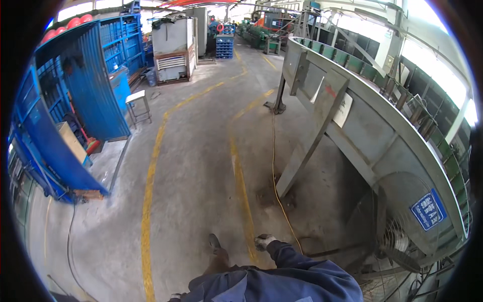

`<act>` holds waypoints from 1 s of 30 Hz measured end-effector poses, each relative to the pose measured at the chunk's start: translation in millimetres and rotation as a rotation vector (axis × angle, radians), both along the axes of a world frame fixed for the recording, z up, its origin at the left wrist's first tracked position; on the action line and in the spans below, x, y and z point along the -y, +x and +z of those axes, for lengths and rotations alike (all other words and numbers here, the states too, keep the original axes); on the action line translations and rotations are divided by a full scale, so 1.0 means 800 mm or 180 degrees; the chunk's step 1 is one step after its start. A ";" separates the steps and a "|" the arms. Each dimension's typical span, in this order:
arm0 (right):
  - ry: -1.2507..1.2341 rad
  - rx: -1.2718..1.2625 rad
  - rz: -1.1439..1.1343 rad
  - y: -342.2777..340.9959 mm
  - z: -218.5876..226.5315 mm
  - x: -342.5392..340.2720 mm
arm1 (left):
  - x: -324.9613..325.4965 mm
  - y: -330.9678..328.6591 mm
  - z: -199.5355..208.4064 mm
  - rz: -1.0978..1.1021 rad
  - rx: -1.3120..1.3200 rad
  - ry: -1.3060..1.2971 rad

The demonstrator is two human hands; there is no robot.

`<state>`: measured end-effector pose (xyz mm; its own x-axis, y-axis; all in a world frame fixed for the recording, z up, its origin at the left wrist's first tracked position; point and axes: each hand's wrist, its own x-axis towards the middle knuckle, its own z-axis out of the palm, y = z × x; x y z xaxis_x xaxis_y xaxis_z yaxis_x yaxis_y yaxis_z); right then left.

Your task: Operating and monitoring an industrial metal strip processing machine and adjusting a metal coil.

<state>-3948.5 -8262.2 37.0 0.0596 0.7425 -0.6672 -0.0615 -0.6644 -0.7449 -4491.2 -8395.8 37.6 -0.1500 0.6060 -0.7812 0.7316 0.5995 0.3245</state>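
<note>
My right hand [264, 242], in a greyish-white glove, hangs in front of my body below a dark blue sleeve [289, 254]. Its fingers look curled in, and nothing shows in them. The hand is over the floor beside a yellow floor line [244, 211], with a yellow cable [279, 201] just to its right. Only a sliver of my left hand [176, 296] shows at the lower edge, and its fingers are hidden. One dark shoe [215, 241] is stretched out ahead on the concrete.
A large curved grey metal machine [372, 146] on slanted legs fills the right, with a caged fan [395, 231] below. To the left stand a blue corrugated metal booth [90, 85] and a small stool [138, 103]. Ahead are a white cabinet [171, 38] and stacked blue crates [225, 46].
</note>
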 end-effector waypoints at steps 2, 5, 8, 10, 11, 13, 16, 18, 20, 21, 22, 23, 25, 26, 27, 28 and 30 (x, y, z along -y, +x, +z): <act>-0.0299 0.0140 0.0201 0.000 -0.007 -0.084 | -0.120 -0.009 -0.018 -0.0233 -0.0113 0.0105; -0.0911 0.0675 0.0368 0.033 -0.009 -0.158 | -0.328 -0.003 -0.040 -0.1050 -0.0401 0.0473; -0.0959 0.0379 -0.0118 0.059 -0.002 -0.236 | -0.552 0.014 -0.042 -0.3236 -0.0923 0.1069; -0.0924 -0.0115 -0.0703 0.091 -0.015 -0.284 | -0.705 0.040 -0.079 -0.2484 -0.0242 0.1253; -0.1069 0.0012 -0.0658 0.100 -0.022 -0.310 | -0.783 0.069 -0.084 -0.1753 0.0038 0.1154; -0.1385 0.0293 -0.0444 0.118 -0.037 -0.376 | -0.908 0.113 -0.083 -0.0947 0.0448 0.1358; -0.1543 0.0852 0.0014 0.145 -0.039 -0.497 | -1.060 0.178 -0.072 -0.0838 0.0790 0.1595; -0.1514 0.1216 0.0399 0.175 -0.057 -0.586 | -1.143 0.204 -0.070 -0.0674 0.0688 0.1153; -0.1402 0.1543 0.0795 0.216 -0.071 -0.691 | -1.200 0.210 -0.062 -0.1538 -0.0407 0.0784; -0.1392 0.1639 0.0925 0.237 -0.077 -0.739 | -1.224 0.212 -0.043 -0.3434 -0.0908 0.0888; -0.1308 0.1615 0.0968 0.261 -0.075 -0.801 | -1.244 0.213 -0.028 -0.3722 -0.0845 0.1414; -0.1229 0.1406 0.0830 0.278 -0.070 -0.860 | -1.261 0.219 -0.013 -0.3420 -0.0745 0.1243; -0.1053 0.0763 0.0211 0.316 -0.043 -0.982 | -1.317 0.245 0.009 -0.1741 -0.0347 0.0503; -0.0910 0.0433 -0.0103 0.333 -0.031 -1.041 | -1.342 0.265 0.021 -0.1089 -0.0171 0.0273; -0.0737 0.0228 -0.0294 0.349 -0.015 -1.103 | -1.370 0.283 0.029 -0.0725 -0.0038 0.0167; -0.0554 0.0128 -0.0386 0.362 0.009 -1.168 | -1.400 0.300 0.036 -0.0542 0.0020 0.0111; -0.0296 0.0049 -0.0426 0.386 0.045 -1.290 | -1.461 0.332 0.037 -0.0425 0.0069 0.0036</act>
